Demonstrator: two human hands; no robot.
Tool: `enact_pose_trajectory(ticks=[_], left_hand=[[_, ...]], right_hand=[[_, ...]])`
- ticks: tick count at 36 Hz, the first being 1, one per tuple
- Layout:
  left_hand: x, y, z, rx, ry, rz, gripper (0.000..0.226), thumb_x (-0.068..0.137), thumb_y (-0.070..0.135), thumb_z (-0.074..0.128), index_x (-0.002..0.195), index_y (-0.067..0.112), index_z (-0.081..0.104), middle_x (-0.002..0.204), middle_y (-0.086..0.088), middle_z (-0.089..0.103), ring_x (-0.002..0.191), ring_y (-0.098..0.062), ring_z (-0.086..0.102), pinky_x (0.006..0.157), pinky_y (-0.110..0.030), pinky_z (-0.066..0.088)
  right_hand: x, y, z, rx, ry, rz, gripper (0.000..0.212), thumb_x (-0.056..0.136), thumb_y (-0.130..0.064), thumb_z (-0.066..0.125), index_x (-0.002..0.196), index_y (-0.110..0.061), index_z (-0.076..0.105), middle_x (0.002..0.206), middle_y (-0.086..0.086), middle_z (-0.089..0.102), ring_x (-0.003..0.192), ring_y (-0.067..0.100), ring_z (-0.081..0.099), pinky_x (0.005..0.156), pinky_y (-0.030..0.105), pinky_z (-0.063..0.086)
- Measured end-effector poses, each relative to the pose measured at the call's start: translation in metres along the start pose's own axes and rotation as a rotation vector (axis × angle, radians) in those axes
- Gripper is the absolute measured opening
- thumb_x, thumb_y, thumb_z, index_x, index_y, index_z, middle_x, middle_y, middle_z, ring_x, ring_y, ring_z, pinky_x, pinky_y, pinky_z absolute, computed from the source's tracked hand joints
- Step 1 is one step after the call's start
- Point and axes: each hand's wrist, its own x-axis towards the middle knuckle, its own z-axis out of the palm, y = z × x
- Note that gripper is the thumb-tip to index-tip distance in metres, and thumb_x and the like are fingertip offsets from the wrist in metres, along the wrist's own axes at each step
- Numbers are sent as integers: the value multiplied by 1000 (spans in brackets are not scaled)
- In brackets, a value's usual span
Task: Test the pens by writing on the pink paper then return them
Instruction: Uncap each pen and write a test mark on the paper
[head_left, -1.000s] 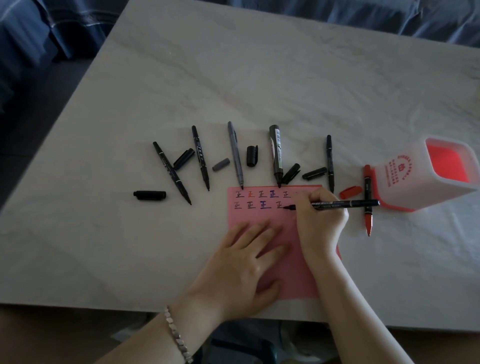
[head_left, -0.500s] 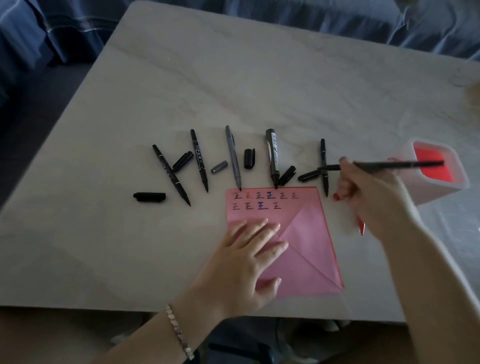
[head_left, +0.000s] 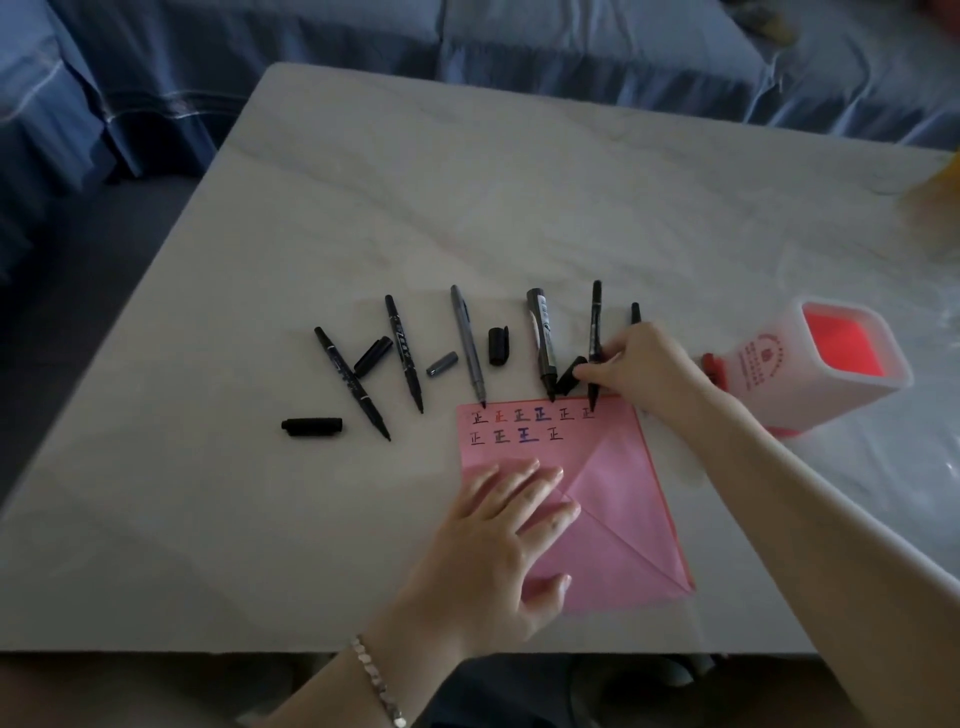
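Uncapped pens (head_left: 351, 383) lie in a row above the pink paper (head_left: 623, 519), tips toward it, likely the tested ones, parked. Left hand (head_left: 493, 545) lies flat on the paper, fingers straight, pinning it; right hand (head_left: 644, 364) pinches a thin black pen (head_left: 596, 322) mid-barrel, tip at the paper's top edge — slotting it into the row, I'd guess. Holder (head_left: 758, 374) at far right shows no pens.

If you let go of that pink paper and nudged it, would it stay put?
Probably not: the pink paper looks thin and creased, so likely light and floppy. The left hand rests flat on it, suggesting it slides easily on the smooth table.
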Motion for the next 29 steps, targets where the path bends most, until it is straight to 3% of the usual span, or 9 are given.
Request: enact_pose_trajectory(ticks=[2, 6, 10, 12, 15, 19, 22, 25, 29], left_hand=[[0, -1, 0, 9, 3, 4, 57, 82, 57, 41, 133, 31, 41, 144, 4, 39, 136, -16, 30, 111, -44, 20], [0, -2, 1, 7, 8, 2, 57, 81, 57, 41, 132, 31, 42, 143, 4, 41, 135, -16, 31, 113, -43, 21], [0, -2, 2, -14, 9, 5, 58, 82, 56, 42, 133, 30, 41, 145, 3, 39, 136, -17, 29, 109, -39, 14], [0, -1, 2, -14, 5, 3, 57, 82, 56, 42, 133, 30, 41, 145, 3, 39, 136, -17, 29, 108, -38, 14], [0, -1, 1, -20, 4, 4, 57, 82, 56, 42, 132, 30, 42, 144, 3, 40, 136, -17, 30, 108, -39, 15], [0, 0, 0, -15, 3, 6, 56, 82, 56, 42, 132, 31, 43, 144, 4, 40, 136, -16, 30, 108, -38, 16], [1, -1, 0, -14, 3, 5, 56, 82, 56, 42, 132, 30, 43, 143, 4, 41, 135, -16, 31, 108, -38, 16], [0, -1, 0, -18, 1, 3, 56, 82, 55, 42, 132, 30, 42, 144, 4, 40, 136, -16, 30, 108, -38, 16], [0, -2, 1, -30, 11, 4, 56, 82, 55, 43, 132, 30, 42, 144, 4, 40, 135, -15, 30, 109, -38, 16]], right_hand=[[-2, 4, 1, 36, 36, -3, 37, 74, -30, 73, 89, 3, 67, 77, 18, 65, 67, 21, 52, 51, 23, 33], [-8, 13, -8, 110, 146, -40, 28, 77, -28, 71, 95, -7, 67, 91, 9, 67, 74, 21, 57, 56, 23, 42], [-3, 25, -20, 89, 242, 18, 23, 82, -21, 65, 102, -10, 63, 101, 11, 63, 68, 32, 62, 65, 42, 57], [1, 27, -22, 48, 229, 52, 29, 82, -23, 64, 108, -12, 59, 104, 13, 61, 63, 34, 62, 61, 41, 56], [4, 21, -21, -9, 171, 83, 31, 84, -23, 61, 112, -10, 57, 102, 13, 60, 61, 32, 60, 52, 27, 48], [6, 14, -19, 19, 173, 119, 31, 84, -22, 59, 111, -7, 59, 107, 17, 61, 73, 34, 60, 68, 39, 54], [5, 11, -21, 59, 150, 177, 29, 82, -17, 61, 105, 1, 64, 101, 22, 62, 61, 38, 60, 61, 45, 55], [4, 15, -23, 141, 153, 189, 25, 81, -12, 63, 104, -3, 65, 102, 17, 60, 58, 36, 59, 53, 44, 56], [4, 24, -22, 144, 221, 99, 22, 79, -10, 59, 99, -10, 67, 99, 14, 66, 69, 29, 60, 60, 33, 53]])
